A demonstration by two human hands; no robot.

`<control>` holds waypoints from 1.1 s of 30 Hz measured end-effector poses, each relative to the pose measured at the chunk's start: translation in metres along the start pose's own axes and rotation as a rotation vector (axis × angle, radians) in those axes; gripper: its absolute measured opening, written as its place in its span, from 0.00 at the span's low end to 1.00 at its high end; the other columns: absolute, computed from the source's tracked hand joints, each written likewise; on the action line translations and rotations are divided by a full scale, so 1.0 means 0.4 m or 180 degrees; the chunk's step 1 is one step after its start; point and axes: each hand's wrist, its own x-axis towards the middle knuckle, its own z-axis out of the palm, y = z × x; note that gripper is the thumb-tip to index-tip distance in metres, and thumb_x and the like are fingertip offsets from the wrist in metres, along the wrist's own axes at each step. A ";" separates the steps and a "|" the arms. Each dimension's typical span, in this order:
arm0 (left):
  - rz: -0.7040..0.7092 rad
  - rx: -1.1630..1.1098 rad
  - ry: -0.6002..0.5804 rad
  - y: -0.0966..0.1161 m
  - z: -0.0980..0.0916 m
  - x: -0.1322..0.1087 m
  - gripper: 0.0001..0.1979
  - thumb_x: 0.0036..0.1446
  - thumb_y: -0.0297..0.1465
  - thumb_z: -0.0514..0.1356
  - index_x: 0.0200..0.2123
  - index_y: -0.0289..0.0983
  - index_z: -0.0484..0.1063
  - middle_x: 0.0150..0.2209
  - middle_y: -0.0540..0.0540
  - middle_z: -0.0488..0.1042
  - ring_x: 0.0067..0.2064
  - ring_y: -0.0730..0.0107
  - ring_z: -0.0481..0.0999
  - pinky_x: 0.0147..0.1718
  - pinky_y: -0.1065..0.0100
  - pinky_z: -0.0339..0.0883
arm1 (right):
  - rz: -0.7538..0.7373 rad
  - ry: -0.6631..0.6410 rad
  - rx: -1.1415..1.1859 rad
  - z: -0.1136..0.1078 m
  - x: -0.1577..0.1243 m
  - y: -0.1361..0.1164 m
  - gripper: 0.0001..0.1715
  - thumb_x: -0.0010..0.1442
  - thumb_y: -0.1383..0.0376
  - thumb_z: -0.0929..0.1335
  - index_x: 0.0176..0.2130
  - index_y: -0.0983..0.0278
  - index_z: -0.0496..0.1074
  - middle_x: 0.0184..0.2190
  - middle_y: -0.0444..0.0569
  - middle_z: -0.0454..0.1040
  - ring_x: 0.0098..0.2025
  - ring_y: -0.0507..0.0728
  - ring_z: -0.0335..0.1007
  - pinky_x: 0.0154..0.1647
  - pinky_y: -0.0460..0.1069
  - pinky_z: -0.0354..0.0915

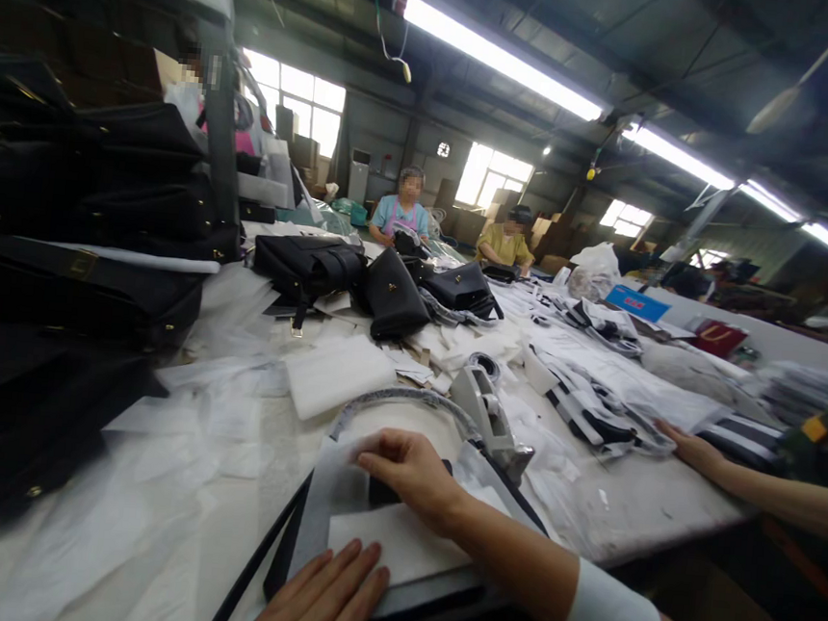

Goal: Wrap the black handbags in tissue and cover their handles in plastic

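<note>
In front of me lies a black bag (279, 569) with a wrapped handle (407, 394) arching at its far side. A light grey sheet (330, 487) covers much of its upper face, and a white piece of paper (408, 542) rests over that. My left hand (331, 593) lies flat at the near edge of the paper, fingers stretched out. Above the far part of the sheet, my right hand (410, 474) has its fingers curled and pinched together; what is between them is hidden. A dark patch shows beneath that hand. Just beyond stands a grey tape dispenser (485, 409).
Black bags (92, 176) are piled high at the left. More bags (397, 295), white foam sheets (336, 371) and loose papers spread across the table. At the right, another person's hand (692, 449) touches striped straps (587, 398). Co-workers (402, 215) sit at the far side.
</note>
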 end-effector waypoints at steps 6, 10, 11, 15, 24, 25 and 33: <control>-0.0074 -0.0183 0.0411 0.005 -0.008 0.021 0.21 0.70 0.23 0.45 0.51 0.41 0.76 0.49 0.55 0.79 0.52 0.78 0.77 0.63 0.72 0.56 | -0.0343 -0.0425 -0.2074 0.005 -0.069 0.008 0.03 0.56 0.66 0.70 0.31 0.63 0.71 0.28 0.44 0.75 0.31 0.52 0.67 0.34 0.45 0.62; -0.0253 -0.0228 0.0557 0.011 -0.014 0.026 0.21 0.70 0.25 0.44 0.47 0.41 0.77 0.44 0.55 0.81 0.45 0.79 0.79 0.58 0.76 0.62 | -0.0425 -0.0660 -0.2396 0.015 -0.109 0.000 0.01 0.57 0.67 0.68 0.32 0.61 0.70 0.23 0.40 0.70 0.26 0.51 0.62 0.28 0.44 0.57; -0.0270 -0.0237 0.0551 0.014 -0.014 0.024 0.21 0.71 0.26 0.44 0.46 0.41 0.77 0.43 0.54 0.81 0.44 0.79 0.80 0.57 0.76 0.63 | -0.0462 -0.0621 -0.2392 0.019 -0.120 0.001 0.02 0.57 0.68 0.67 0.32 0.61 0.70 0.23 0.40 0.69 0.26 0.51 0.62 0.28 0.44 0.56; -0.0377 -0.0329 0.0511 0.028 -0.008 0.016 0.21 0.70 0.26 0.43 0.46 0.41 0.77 0.42 0.52 0.81 0.45 0.76 0.79 0.55 0.74 0.67 | -0.0566 -0.0296 -0.2157 0.046 -0.173 0.021 0.12 0.62 0.68 0.64 0.32 0.62 0.75 0.26 0.43 0.75 0.30 0.53 0.70 0.32 0.45 0.61; -0.0550 -0.0345 0.0405 0.043 0.002 0.001 0.18 0.70 0.27 0.46 0.44 0.38 0.76 0.43 0.46 0.81 0.47 0.69 0.80 0.51 0.69 0.73 | -0.0957 0.0117 -0.1438 0.080 -0.277 0.076 0.18 0.64 0.70 0.64 0.45 0.54 0.80 0.42 0.46 0.81 0.47 0.59 0.77 0.54 0.52 0.68; -0.0487 -0.0282 0.0318 0.042 0.002 -0.004 0.16 0.69 0.26 0.47 0.45 0.37 0.76 0.44 0.45 0.80 0.47 0.68 0.80 0.51 0.68 0.73 | -0.1139 0.0054 -0.1441 0.076 -0.285 0.082 0.21 0.64 0.71 0.63 0.48 0.54 0.79 0.46 0.47 0.80 0.50 0.59 0.75 0.58 0.53 0.66; -0.0442 -0.0305 0.0292 0.040 -0.003 -0.016 0.15 0.68 0.27 0.49 0.48 0.37 0.75 0.46 0.42 0.80 0.49 0.63 0.79 0.50 0.64 0.74 | -0.1713 -0.0166 -0.1480 0.054 -0.306 0.097 0.31 0.61 0.76 0.62 0.59 0.53 0.71 0.55 0.48 0.74 0.59 0.60 0.69 0.64 0.56 0.61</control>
